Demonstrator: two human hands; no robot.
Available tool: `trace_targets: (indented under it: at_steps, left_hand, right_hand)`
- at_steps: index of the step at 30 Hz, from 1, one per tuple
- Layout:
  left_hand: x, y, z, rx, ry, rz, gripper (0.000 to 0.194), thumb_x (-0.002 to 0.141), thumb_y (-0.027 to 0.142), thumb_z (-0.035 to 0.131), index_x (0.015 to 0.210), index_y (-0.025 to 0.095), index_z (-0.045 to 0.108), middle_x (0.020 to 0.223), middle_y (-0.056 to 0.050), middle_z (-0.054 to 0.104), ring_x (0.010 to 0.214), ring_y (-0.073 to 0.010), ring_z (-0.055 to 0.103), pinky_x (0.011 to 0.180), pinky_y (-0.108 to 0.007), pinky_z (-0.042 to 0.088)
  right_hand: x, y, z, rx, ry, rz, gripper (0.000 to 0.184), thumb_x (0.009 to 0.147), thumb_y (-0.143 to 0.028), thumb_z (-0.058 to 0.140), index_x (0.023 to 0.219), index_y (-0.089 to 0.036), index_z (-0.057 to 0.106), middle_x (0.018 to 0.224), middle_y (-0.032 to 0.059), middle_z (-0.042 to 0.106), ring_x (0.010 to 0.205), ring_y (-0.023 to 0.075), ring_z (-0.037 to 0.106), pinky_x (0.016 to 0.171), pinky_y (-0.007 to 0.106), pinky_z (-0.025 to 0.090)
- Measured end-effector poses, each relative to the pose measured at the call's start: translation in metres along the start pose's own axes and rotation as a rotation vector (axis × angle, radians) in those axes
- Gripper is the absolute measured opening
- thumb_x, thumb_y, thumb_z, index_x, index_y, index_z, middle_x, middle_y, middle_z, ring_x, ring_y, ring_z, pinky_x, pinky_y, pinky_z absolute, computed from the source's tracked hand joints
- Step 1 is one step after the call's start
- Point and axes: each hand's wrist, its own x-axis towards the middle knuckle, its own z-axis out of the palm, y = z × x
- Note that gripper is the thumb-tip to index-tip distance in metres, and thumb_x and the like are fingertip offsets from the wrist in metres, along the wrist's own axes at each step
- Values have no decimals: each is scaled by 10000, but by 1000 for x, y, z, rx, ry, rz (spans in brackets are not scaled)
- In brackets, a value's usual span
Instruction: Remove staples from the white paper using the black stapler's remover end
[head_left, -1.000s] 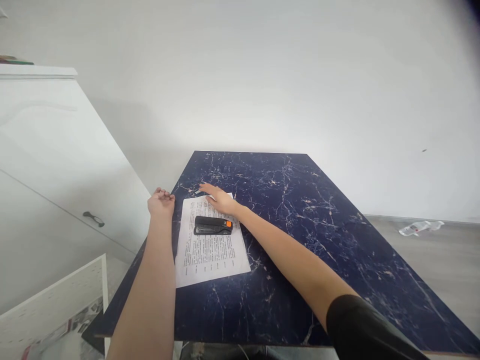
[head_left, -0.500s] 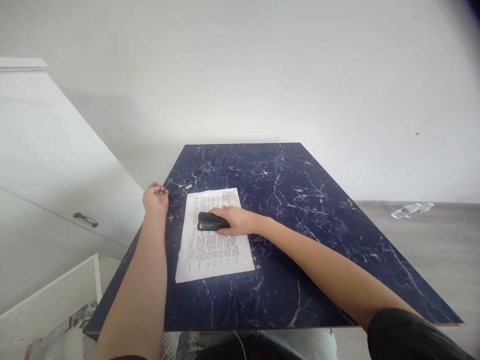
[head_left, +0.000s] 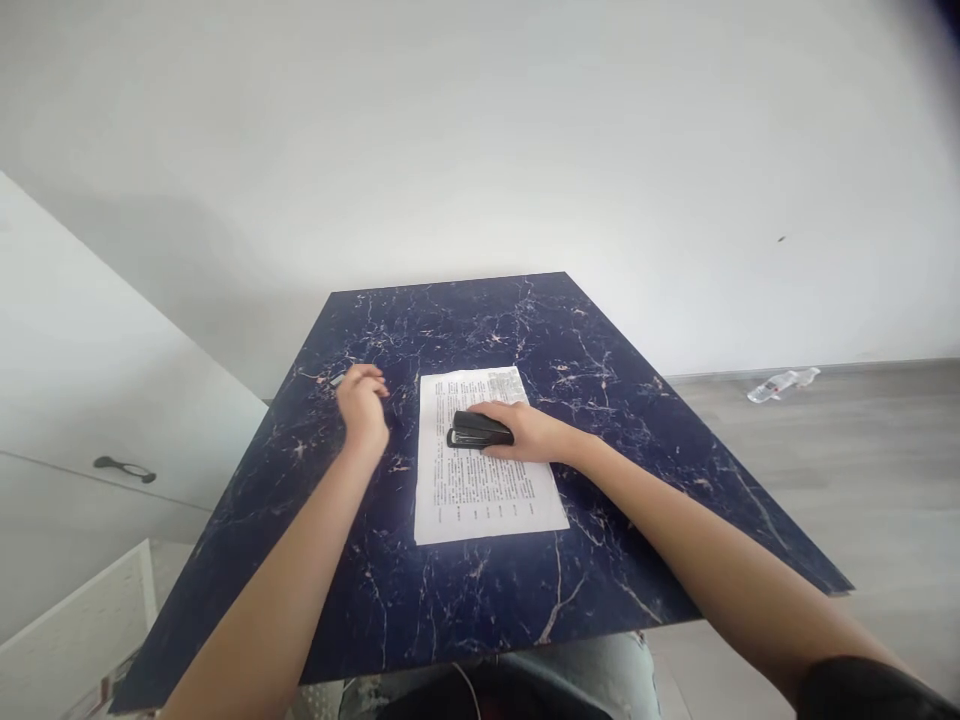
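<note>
My right hand [head_left: 529,432] is wrapped round a black stapler [head_left: 480,430], whose front end points left. The stapler rests over the upper middle of a white printed sheet [head_left: 491,500], possibly a small stack. The sheet lies flat, and the stapler and my fingers cover some of its print. Left of the sheet, my left hand [head_left: 364,405] hovers over or rests on the table, its fingers loosely bent and slightly apart. I see nothing in it, though the palm is hidden. A small grey strip [head_left: 337,380] lies just beside its knuckles.
The dark blue marble-patterned table [head_left: 465,610] stands against a pale wall [head_left: 480,140]. To the left is a white cabinet with a dark handle [head_left: 124,469]. A clear plastic bottle [head_left: 780,386] lies on the floor at the right, by the wall.
The sheet and the stapler have shifted right across the table, with my right hand still on the stapler. My left hand has moved right, past the small strip. The camera has turned slightly.
</note>
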Motion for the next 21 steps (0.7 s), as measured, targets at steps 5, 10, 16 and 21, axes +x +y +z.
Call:
trace_targets:
  at_steps: [5, 10, 16, 21]
  left_hand:
    - [-56, -7, 30, -4, -410, -81, 157, 827, 256, 533, 821, 225, 687, 966, -68, 695, 943, -214, 677, 787, -333, 543]
    - [-53, -16, 29, -110, -467, -185, 304, 950, 450, 560, 856, 205, 714, 1023, -103, 726, 1000, -227, 694, 882, -372, 562]
    - [-52, -16, 30, -131, -477, -197, 381, 1002, 488, 524, 879, 192, 730, 1036, -128, 744, 1011, -236, 714, 941, -409, 556]
    - [-53, -17, 31, -120, -497, -192, 399, 1004, 500, 542, 870, 178, 737, 1011, -134, 751, 981, -242, 723, 938, -422, 552]
  right_hand:
    - [-13, 11, -16, 175, 176, 48, 563, 991, -532, 594, 1491, -283, 520, 1430, 122, 619, 1185, 290, 628, 948, 468, 529]
    - [-27, 27, -30, 421, -63, 167, 440, 944, -476, 688, 1303, -222, 694, 1001, 68, 745, 835, 204, 647, 783, 396, 532]
    - [-23, 32, -27, 560, -44, 202, 374, 880, -386, 775, 1218, -228, 752, 909, 37, 738, 771, 179, 614, 759, 380, 500]
    - [-23, 31, -26, 550, -36, 229, 368, 861, -375, 784, 1199, -232, 760, 956, 44, 751, 792, 187, 621, 789, 399, 496]
